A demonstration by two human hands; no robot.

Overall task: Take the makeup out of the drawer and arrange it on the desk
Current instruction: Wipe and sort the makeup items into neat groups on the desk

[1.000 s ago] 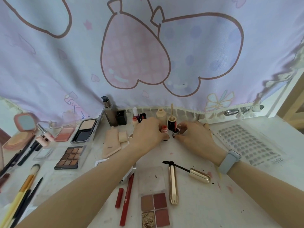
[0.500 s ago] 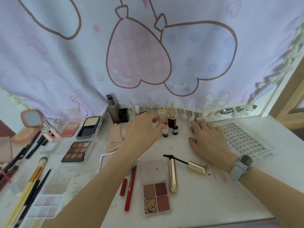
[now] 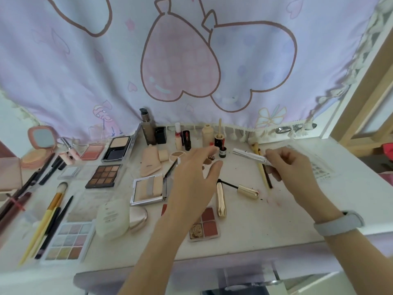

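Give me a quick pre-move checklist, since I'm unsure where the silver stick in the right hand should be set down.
1. Right hand grips the silver stick at one end: ok.
2. Left hand free and open, hovering over the desk: ok.
3. Bare desk space near the gold mascara tube: ok.
4. Small bottles at the back upright: ok.
5. Drawer contents below: cannot tell.

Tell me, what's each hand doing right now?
Right hand pinching a silver tube above the desk. Left hand open, hovering, empty. Gold mascara lies uncapped between them.
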